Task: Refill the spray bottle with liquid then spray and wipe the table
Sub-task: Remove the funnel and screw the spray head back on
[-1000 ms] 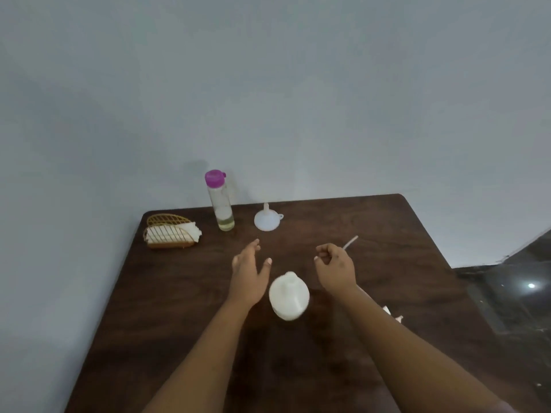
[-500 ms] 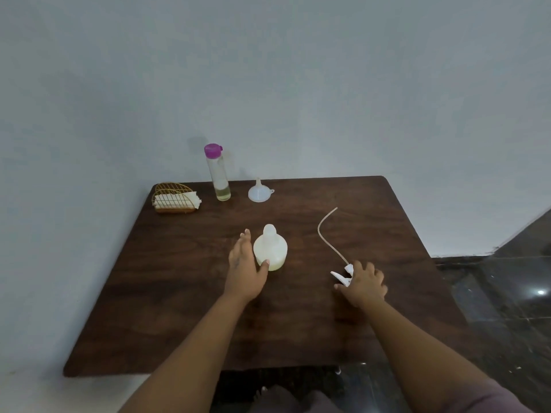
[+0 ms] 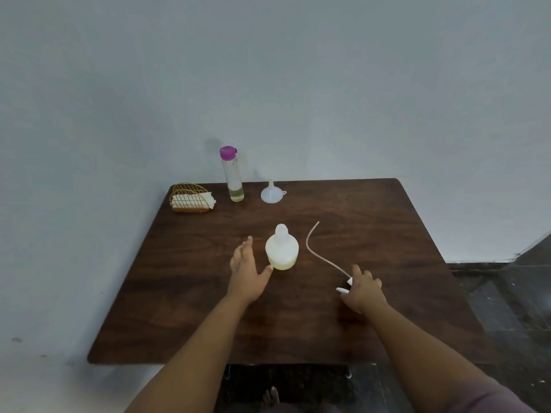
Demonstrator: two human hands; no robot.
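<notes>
— Standing mid-worktop (image 3: 190, 308), one squat translucent spray bottle (image 3: 281, 248)?
— Yes — left hand (image 3: 247, 274) flat beside it; right hand (image 3: 365, 289) grips its white spray head (image 3: 346, 286), thin curved tube trailing.

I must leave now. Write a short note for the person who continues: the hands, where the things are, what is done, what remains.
Left hand: open, thumb touching the base of the white spray bottle, which stands uncapped mid-table.
Right hand: curled over the spray head lying on the table, its tube stretched toward the far edge.
Far edge: refill bottle with purple cap, still capped; funnel upside down beside it; basket with cloth.
Done: spray head removed.
Left: funnel in, pour, refit head, spray, wipe.
</notes>
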